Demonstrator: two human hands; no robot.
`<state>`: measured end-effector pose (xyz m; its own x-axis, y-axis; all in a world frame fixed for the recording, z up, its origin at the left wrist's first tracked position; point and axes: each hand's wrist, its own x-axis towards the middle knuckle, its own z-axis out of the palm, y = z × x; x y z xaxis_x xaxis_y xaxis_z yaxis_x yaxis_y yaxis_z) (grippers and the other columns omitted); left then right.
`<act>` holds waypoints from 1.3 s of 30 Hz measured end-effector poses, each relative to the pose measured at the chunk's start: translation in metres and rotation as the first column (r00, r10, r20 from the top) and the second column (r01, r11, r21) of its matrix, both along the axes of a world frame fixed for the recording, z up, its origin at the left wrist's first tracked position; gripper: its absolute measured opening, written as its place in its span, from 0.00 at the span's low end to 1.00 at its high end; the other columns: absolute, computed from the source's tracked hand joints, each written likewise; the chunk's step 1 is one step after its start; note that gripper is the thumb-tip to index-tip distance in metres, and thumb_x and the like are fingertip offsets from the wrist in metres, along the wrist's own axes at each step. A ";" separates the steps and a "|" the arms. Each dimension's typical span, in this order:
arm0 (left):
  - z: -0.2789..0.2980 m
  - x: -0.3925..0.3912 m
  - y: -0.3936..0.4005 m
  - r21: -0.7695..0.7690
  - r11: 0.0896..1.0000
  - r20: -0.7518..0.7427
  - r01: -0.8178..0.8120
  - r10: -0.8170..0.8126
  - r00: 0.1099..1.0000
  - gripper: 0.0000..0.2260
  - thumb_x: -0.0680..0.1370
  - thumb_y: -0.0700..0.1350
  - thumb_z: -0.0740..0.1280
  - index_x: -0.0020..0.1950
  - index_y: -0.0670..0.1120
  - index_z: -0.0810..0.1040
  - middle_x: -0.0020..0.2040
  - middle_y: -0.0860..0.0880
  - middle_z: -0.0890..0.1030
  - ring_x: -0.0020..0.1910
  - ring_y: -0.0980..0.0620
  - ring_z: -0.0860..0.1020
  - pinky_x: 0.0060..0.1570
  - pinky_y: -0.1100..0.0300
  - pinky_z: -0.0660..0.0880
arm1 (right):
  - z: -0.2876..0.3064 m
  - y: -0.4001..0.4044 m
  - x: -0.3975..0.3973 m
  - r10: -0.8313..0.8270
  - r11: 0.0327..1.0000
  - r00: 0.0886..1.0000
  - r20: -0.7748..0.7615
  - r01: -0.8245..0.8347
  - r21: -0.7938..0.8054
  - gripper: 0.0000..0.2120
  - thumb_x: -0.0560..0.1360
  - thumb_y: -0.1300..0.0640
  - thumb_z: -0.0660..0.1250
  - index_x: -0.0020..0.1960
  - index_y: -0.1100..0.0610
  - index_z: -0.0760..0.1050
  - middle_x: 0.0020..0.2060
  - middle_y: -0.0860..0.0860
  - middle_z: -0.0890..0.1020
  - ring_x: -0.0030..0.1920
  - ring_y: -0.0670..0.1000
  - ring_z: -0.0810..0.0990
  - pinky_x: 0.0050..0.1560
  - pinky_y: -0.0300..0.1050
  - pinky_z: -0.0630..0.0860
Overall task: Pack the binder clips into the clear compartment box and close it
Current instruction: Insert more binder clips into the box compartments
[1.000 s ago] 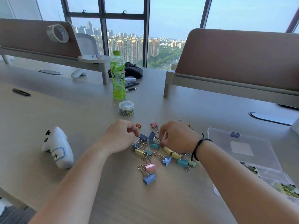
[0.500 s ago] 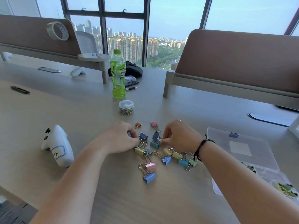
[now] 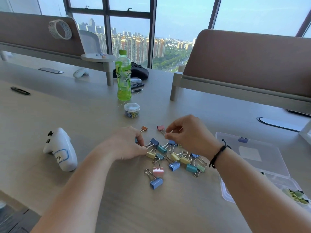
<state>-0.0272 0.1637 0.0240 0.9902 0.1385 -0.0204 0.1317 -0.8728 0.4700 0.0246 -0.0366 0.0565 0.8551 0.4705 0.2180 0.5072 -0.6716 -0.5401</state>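
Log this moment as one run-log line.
phase: gathering clips | left hand: pinching clip handle | right hand: pinching clip wire | binder clips: loose on table | compartment box: open, right

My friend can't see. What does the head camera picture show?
Two hands work over a pile of colourful binder clips on a table: the left hand pinches a clip's wire handle, and the right hand pinches another. The clear compartment box lies open on the right.
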 end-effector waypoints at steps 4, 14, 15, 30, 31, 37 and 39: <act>0.002 -0.002 -0.004 0.035 0.999 0.033 -0.008 0.007 0.999 0.07 0.69 0.53 0.74 0.43 0.55 0.79 0.48 0.57 0.74 0.46 0.58 0.73 0.39 0.66 0.68 | 0.001 0.006 -0.015 0.196 0.939 0.978 -0.068 -0.207 -0.275 0.08 0.75 0.54 0.71 0.53 0.49 0.84 0.37 0.44 0.80 0.36 0.43 0.76 0.38 0.34 0.73; -0.005 0.003 -0.001 -0.108 0.989 0.200 -0.102 0.122 0.972 0.05 0.71 0.45 0.72 0.42 0.52 0.78 0.40 0.56 0.78 0.41 0.55 0.77 0.37 0.63 0.70 | -0.005 0.014 -0.019 0.263 0.841 0.963 -0.057 -0.258 -0.476 0.14 0.77 0.54 0.67 0.62 0.51 0.79 0.37 0.42 0.69 0.42 0.47 0.69 0.35 0.35 0.65; -0.004 0.004 -0.001 -0.200 0.974 0.221 -0.107 0.151 0.964 0.05 0.71 0.43 0.71 0.42 0.52 0.78 0.39 0.55 0.80 0.40 0.54 0.79 0.38 0.62 0.73 | -0.006 0.012 -0.019 0.255 0.842 0.965 -0.055 -0.249 -0.479 0.14 0.77 0.54 0.67 0.62 0.52 0.79 0.40 0.44 0.70 0.43 0.47 0.70 0.39 0.37 0.67; 0.006 0.007 -0.029 -0.982 0.078 -0.138 -0.174 0.336 0.932 0.11 0.75 0.30 0.54 0.41 0.37 0.76 0.39 0.41 0.73 0.29 0.48 0.71 0.22 0.62 0.70 | -0.002 0.006 -0.020 0.237 0.864 0.969 -0.070 -0.243 -0.441 0.15 0.76 0.52 0.70 0.62 0.47 0.78 0.34 0.40 0.70 0.34 0.42 0.70 0.36 0.37 0.69; 0.006 0.008 -0.029 -0.986 0.019 -0.153 -0.168 0.329 0.932 0.11 0.74 0.31 0.54 0.41 0.37 0.75 0.40 0.41 0.73 0.29 0.48 0.71 0.21 0.62 0.69 | -0.002 0.006 -0.020 0.241 0.850 0.968 -0.072 -0.246 -0.466 0.15 0.76 0.52 0.69 0.62 0.47 0.78 0.36 0.41 0.71 0.37 0.44 0.71 0.40 0.39 0.71; 0.004 0.009 -0.028 -0.974 -0.158 -0.200 -0.163 0.255 0.946 0.08 0.75 0.35 0.54 0.41 0.40 0.72 0.35 0.44 0.70 0.27 0.50 0.69 0.20 0.63 0.64 | 0.003 0.001 -0.023 0.241 0.818 0.958 -0.157 -0.287 -0.498 0.14 0.74 0.51 0.70 0.59 0.48 0.81 0.44 0.46 0.80 0.45 0.48 0.77 0.48 0.44 0.78; 0.004 0.009 -0.029 -0.974 -0.162 -0.196 -0.160 0.238 0.951 0.08 0.76 0.36 0.54 0.42 0.40 0.71 0.35 0.43 0.71 0.26 0.50 0.70 0.19 0.64 0.64 | 0.000 0.002 -0.022 0.243 0.824 0.958 -0.151 -0.286 -0.490 0.12 0.74 0.52 0.71 0.57 0.47 0.82 0.39 0.41 0.76 0.43 0.47 0.76 0.41 0.38 0.74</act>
